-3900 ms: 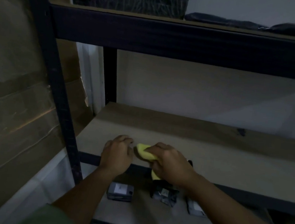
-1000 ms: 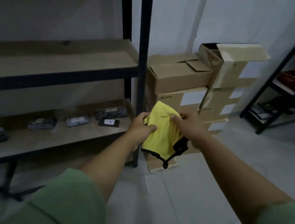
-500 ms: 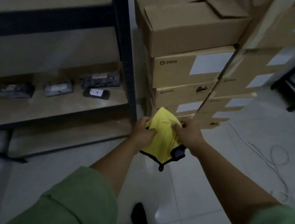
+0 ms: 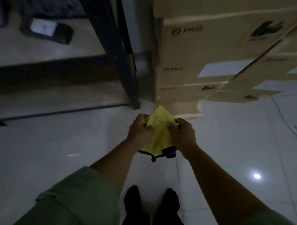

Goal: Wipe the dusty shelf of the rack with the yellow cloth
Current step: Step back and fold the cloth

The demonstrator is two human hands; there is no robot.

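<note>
The yellow cloth (image 4: 158, 130) with black trim hangs between both hands over the white floor, well away from the shelves. My left hand (image 4: 139, 130) pinches its left edge and my right hand (image 4: 183, 134) pinches its right edge. The rack's black post (image 4: 113, 40) stands at upper left, with a low brown shelf (image 4: 45, 54) behind it. The shelf that was wiped earlier is out of view.
Small dark packets with white labels (image 4: 46, 29) lie on the low shelf. Stacked cardboard boxes (image 4: 215, 51) stand on the floor right of the rack. My feet in black (image 4: 152, 203) are on the glossy tile floor (image 4: 37, 155). A thin cable (image 4: 294, 129) runs at right.
I have stepped back from the rack and the view has tipped down to the floor. The cloth came off the shelf and both hands now hold it lower, closer together.
</note>
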